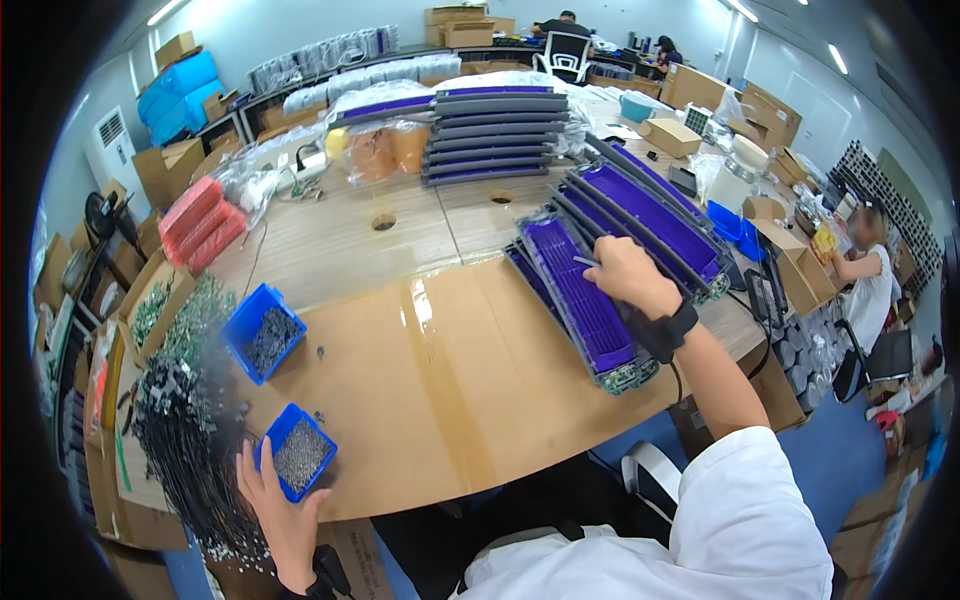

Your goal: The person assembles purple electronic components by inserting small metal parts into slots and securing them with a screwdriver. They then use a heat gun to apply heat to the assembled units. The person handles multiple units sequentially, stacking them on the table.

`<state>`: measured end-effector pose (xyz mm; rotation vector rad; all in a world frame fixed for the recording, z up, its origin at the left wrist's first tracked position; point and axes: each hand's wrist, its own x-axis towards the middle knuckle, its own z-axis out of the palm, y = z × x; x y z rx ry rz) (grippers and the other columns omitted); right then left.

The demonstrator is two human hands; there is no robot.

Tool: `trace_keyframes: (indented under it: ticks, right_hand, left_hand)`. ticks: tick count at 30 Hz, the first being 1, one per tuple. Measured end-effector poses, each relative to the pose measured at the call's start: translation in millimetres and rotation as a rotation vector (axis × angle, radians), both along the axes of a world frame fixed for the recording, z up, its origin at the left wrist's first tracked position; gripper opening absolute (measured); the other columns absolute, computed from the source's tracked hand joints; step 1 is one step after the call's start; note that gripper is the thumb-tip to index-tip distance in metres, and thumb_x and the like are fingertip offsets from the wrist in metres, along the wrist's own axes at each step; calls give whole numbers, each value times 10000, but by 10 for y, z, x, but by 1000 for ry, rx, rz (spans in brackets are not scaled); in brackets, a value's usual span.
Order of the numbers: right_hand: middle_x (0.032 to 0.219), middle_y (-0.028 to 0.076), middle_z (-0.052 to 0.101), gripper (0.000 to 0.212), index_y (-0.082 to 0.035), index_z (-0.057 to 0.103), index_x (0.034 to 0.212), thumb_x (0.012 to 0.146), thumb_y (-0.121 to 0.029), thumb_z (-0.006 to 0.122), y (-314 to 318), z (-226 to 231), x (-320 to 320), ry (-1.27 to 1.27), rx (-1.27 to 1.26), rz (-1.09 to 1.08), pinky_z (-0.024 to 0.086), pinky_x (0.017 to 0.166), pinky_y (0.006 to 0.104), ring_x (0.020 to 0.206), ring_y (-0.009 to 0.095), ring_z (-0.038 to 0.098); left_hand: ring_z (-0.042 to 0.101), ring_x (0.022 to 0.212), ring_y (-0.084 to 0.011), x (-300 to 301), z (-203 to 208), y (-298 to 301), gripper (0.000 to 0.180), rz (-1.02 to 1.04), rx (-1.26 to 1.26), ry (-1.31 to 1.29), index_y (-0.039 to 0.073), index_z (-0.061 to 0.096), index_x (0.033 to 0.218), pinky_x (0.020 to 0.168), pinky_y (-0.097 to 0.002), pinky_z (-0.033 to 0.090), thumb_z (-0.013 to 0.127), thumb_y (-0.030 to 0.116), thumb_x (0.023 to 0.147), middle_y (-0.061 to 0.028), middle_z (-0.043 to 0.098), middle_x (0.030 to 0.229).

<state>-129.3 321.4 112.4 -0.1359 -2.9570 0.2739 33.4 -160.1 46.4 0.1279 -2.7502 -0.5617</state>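
My left hand (275,510) is at the near left, fingers apart, around the near edge of a small blue bin (322,474) full of small grey metal parts that look like screws. Whether the fingertips touch the bin, I cannot tell. My right hand (632,277), fingers closed, is over a long dark-grey housing with a purple ribbed inside (572,290) and a green circuit board (627,376) at its near end. A thin grey piece (587,262) sticks out from the fingers; its kind is hidden. Another housing lies partly beneath this one.
More purple-lined housings (640,205) lie beyond my right hand, with a stack of them (495,135) at the back. Another blue bin (262,335) holds dark parts. Black cables (185,440) bunch at the left edge. Cardboard (400,400) covers the near tabletop. A person (868,270) sits at right.
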Motion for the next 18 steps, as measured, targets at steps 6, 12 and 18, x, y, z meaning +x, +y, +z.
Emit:
trace_keyframes:
  ticks: [6,12,18]
  right_hand:
    - [1038,228,597,343,10,633,1068,840,-223,741,-62,165,604,309,-99,150,530,793,485,905,435,638]
    - [961,199,674,304,-10,677,1127,859,-155,688,293,272,1525,65,-422,191,522,791,419,904,361,656]
    - [922,251,687,359,10,711,1076,765,75,544,1298,-236,1914,-14,-351,-113,526,767,412,859,380,671]
  left_hand:
    - [316,1380,-366,-13,-40,-193,934,-67,74,-38,55,368,1473,1157,-414,278,744,-29,622,-173,369,1469]
    - [489,1222,-430,-43,132,-90,697,-199,-25,99,-55,504,1350,1055,-461,368,795,148,750,-274,529,1339]
    - [447,1266,-456,17,124,67,718,-145,-68,149,-58,514,1344,1096,-497,321,773,348,811,-307,490,1376]
